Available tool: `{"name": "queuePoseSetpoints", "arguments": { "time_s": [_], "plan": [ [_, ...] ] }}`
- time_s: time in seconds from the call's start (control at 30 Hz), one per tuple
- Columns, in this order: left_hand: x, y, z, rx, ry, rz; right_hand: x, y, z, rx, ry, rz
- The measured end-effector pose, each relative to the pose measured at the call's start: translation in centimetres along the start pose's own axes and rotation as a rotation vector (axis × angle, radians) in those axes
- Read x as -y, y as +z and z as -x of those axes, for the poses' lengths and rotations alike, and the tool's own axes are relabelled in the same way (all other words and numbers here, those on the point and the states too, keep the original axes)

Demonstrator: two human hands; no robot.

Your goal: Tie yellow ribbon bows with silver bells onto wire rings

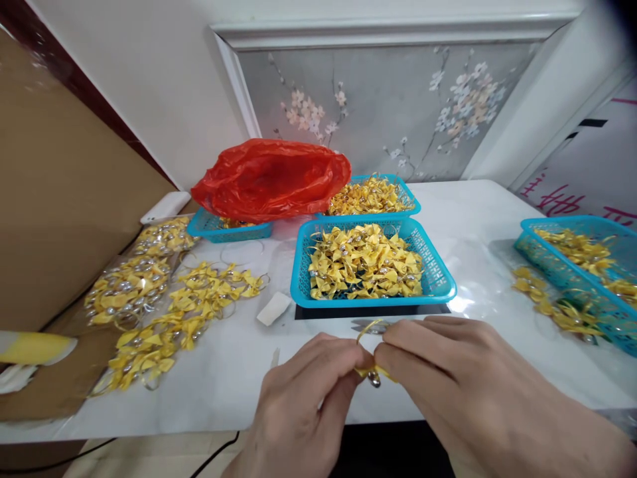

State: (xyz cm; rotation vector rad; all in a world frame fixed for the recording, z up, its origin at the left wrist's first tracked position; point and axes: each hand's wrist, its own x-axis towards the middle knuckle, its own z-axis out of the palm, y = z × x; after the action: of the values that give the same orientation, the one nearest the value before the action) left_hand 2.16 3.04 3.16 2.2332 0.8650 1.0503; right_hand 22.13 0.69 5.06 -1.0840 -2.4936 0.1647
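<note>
Where hands meet, white table (478, 219) w/ floral wall panel (378, 106) behind.

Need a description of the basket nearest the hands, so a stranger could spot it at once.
Start at the white table. The blue basket lies just beyond the left hand and right hand, full of yellow bows. Unlike the others, it sits centred, wholly in view, clear of the red bag.

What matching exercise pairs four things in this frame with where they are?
Things:
1. red plastic bag
2. middle blue basket
3. yellow bow with ring
4. loose strung bows

Places:
A. pinched between both hands
B. spread on the table at left
C. lying over the far-left basket
D. just beyond the hands, full of yellow bows

Pairs: 1-C, 2-D, 3-A, 4-B
</note>
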Motion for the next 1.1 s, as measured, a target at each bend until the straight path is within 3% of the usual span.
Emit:
{"name": "queuePoseSetpoints", "arguments": {
  "time_s": [0.2,0.37,0.73,0.83,0.93,1.1],
  "plan": [
    [0.2,0.0,-0.2,-0.022,-0.12,0.096,0.0,0.7,0.2,-0.183,-0.014,0.058],
    [0.2,-0.1,-0.3,-0.017,-0.238,0.155,-0.1,1.4,0.2,-0.257,0.001,0.053],
    [0.4,0.0,-0.1,0.01,-0.324,0.33,0.0,1.6,1.0,-0.222,0.077,-0.068],
    [0.3,-0.2,0.0,-0.043,-0.298,0.281,0.0,1.7,1.3,-0.251,0.118,-0.157],
    [0.1,-0.4,0.2,-0.111,-0.251,0.192,0.0,1.4,1.6,-0.366,0.156,-0.188],
    [0.0,-0.4,0.4,-0.103,-0.056,0.225,0.4,0.6,1.4,-0.408,0.121,-0.248]
  ]
}}
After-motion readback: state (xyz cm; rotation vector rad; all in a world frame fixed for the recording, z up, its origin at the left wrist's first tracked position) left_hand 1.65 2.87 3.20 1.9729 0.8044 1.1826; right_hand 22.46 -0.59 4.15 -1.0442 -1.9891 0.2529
